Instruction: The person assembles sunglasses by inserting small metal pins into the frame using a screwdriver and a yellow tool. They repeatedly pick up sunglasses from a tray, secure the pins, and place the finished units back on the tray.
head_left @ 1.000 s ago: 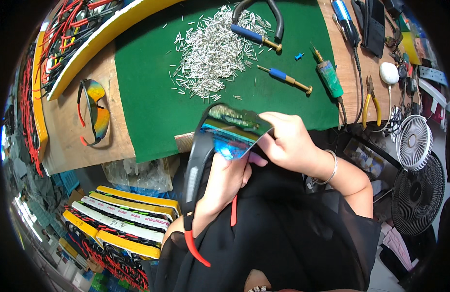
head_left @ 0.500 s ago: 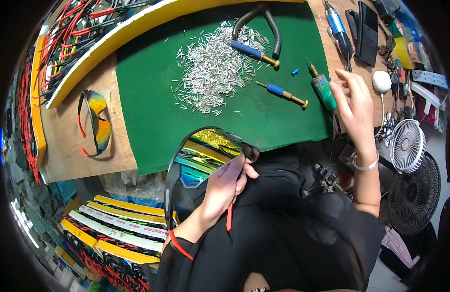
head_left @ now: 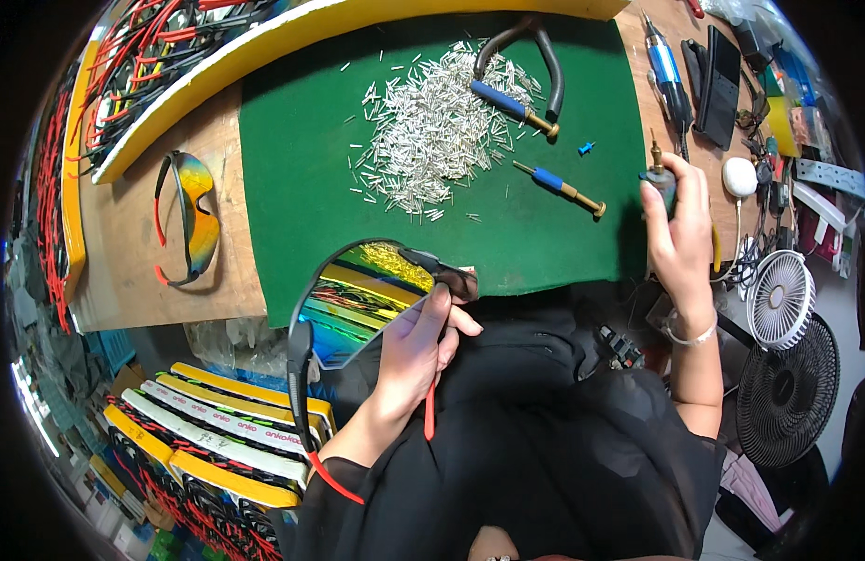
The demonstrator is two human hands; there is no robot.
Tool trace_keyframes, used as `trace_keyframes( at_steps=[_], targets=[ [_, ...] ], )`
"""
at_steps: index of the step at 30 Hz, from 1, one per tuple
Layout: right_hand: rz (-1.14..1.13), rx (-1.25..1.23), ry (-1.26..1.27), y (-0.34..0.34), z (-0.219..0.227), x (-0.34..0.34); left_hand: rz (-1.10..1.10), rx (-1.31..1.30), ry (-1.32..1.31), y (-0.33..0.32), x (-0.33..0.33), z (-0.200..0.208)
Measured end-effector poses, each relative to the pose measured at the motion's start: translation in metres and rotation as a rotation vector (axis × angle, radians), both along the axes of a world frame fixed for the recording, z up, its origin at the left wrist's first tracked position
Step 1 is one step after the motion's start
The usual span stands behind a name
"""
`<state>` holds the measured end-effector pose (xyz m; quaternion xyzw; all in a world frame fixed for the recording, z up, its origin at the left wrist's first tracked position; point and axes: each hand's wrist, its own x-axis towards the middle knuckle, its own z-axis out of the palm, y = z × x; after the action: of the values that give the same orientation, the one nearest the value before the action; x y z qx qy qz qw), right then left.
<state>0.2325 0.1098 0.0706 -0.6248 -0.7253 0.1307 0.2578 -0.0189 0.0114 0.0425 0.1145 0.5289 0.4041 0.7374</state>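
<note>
My left hand (head_left: 412,355) holds a pair of wraparound sunglasses (head_left: 362,299) by one end of the frame, thumb on the lens edge. The mirrored lens faces up, and the red-tipped temples hang beside my wrist. My right hand (head_left: 680,220) is wrapped round a small needle-tipped bottle (head_left: 657,178) at the right edge of the green mat (head_left: 563,243), its brass tip upward. Most of the bottle is hidden by my fingers. Left of it lie a blue-handled screwdriver (head_left: 549,179) and a small blue cap (head_left: 587,148).
A heap of small metal pins (head_left: 437,131) covers the mat's middle, with dark-handled pliers (head_left: 552,70) and another blue-handled screwdriver (head_left: 507,101) beside it. More sunglasses (head_left: 194,220) lie at left. Yellow-edged trays (head_left: 227,79) hold frames. Two fans (head_left: 778,297) stand at right.
My right hand has closed round the needle-tipped bottle and turned it more upright, moving it slightly right. The sunglasses in my left hand have shifted a little left.
</note>
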Motion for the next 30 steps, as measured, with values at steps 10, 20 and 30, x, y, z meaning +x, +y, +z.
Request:
trace_keyframes(
  at_steps=[10,20,30],
  targets=[
    [0.419,-0.29,-0.042,-0.005,-0.014,-0.07,0.027,0.015,0.03,0.005,-0.001,-0.005],
    [0.451,-0.127,-0.275,-0.003,-0.025,-0.086,-0.046,-0.028,0.023,0.002,-0.006,-0.013],
    [0.348,-0.183,-0.293,-0.004,-0.021,-0.096,-0.052,0.045,0.017,0.008,-0.007,-0.009]
  ],
)
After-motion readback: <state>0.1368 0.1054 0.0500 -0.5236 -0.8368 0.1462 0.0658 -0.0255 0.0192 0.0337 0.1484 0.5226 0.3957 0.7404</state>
